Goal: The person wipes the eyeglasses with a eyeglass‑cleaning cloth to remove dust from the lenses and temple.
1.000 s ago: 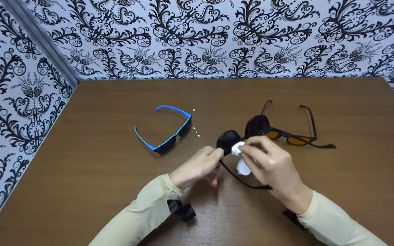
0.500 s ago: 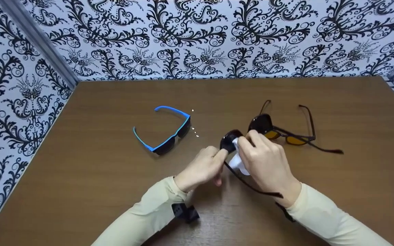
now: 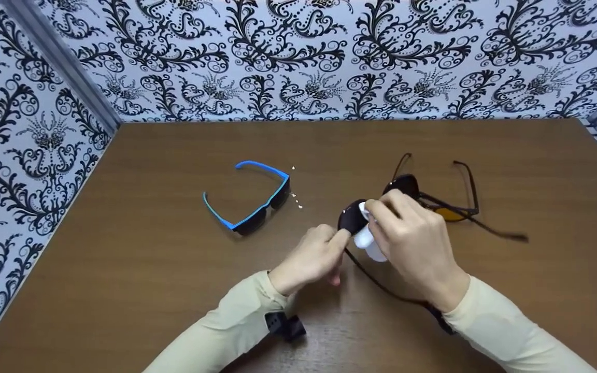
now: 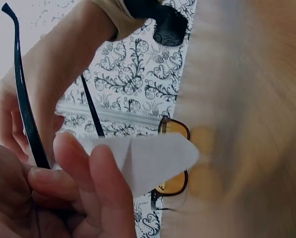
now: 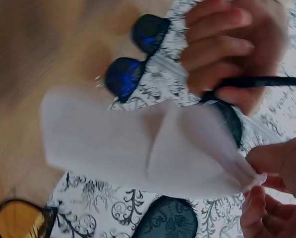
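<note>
L hand (image 3: pixel 311 256) grip pinches blk sunglasses (image 3: pixel 350 220) by frame edge nr hinge, prob. to steady them w/ lens exposed; R hand (image 3: pixel 415 241) grip pinches white cloth (image 3: pixel 364 238) at that lens, prob. for rubbing. Sunglasses b/w hands, above surface (image 3: pixel 122 285). Vs 0.5s ago: sunglasses + hands slightly R, hiding more of yellow-lens glasses (image 3: pixel 451 213).

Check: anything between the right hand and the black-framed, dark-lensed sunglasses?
Only the thin white cloth, pinched in the right hand, at the lens of the black-framed, dark-lensed sunglasses nearest the left hand. The left hand grips that lens's outer edge. Nothing else visible blocks it.
</note>
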